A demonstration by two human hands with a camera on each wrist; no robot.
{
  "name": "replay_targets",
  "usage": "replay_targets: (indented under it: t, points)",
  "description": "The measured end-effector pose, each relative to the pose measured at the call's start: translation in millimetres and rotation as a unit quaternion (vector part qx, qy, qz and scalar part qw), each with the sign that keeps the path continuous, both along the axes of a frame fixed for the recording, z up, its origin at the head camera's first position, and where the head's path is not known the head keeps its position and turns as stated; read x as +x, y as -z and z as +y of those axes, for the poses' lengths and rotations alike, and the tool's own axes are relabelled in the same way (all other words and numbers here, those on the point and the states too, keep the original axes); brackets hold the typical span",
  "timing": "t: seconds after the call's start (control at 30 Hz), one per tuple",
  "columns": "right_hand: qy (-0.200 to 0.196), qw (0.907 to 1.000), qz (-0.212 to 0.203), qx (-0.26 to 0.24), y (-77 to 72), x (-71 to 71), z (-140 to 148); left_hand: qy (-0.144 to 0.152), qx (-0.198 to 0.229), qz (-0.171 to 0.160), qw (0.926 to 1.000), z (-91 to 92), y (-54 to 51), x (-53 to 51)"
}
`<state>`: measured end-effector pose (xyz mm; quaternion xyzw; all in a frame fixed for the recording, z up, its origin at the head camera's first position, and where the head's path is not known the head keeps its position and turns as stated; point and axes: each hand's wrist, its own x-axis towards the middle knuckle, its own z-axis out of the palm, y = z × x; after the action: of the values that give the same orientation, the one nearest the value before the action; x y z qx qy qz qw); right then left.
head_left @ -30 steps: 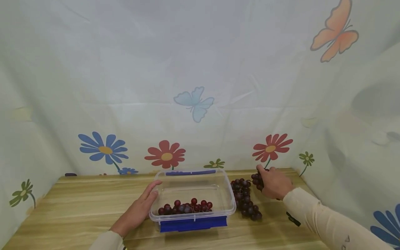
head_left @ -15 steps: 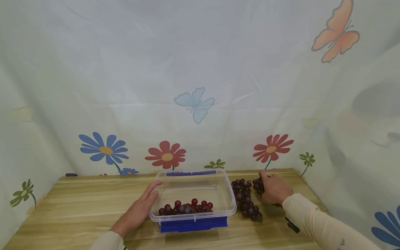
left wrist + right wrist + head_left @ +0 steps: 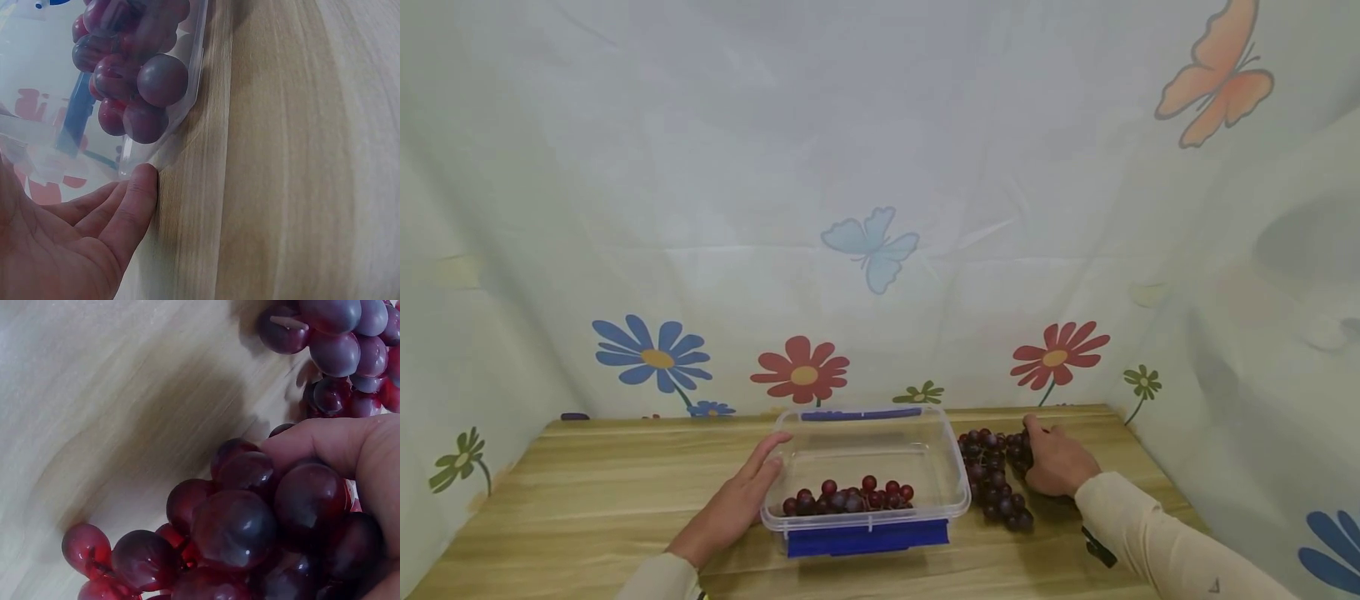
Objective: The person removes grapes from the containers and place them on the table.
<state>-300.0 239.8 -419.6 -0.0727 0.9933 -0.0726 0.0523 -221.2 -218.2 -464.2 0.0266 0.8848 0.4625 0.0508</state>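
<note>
A clear plastic box (image 3: 868, 521) with blue clips holds a bunch of dark red grapes (image 3: 850, 500). My left hand (image 3: 733, 508) lies against the box's left side, fingers extended; in the left wrist view the fingertips (image 3: 144, 178) touch its lower corner. Right of the box, a second bunch (image 3: 996, 483) rests on the table. My right hand (image 3: 1062, 462) grips a third bunch (image 3: 1018, 450) beside it; the right wrist view shows the thumb pressed along those grapes (image 3: 234, 528), the other fingers mostly hidden.
The wood-grain table (image 3: 625, 492) extends to both sides of the box. Behind it hangs a pale cloth (image 3: 737, 167) printed with flowers and butterflies. A small black item (image 3: 1097, 547) shows by the right sleeve. A dark blue shape (image 3: 575, 416) is at the table's far left edge.
My right hand has shifted slightly toward me and to the left, bringing its bunch closer to the one beside the box. My left hand stays against the box.
</note>
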Motion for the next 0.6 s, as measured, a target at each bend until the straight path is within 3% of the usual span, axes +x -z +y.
replay_targets:
  t: [0.6]
  points:
    - [0.013,0.9996,0.024,-0.001,6.9,11.3,-4.7,0.004,0.001,-0.003,1.0000,1.2,-1.6,1.4]
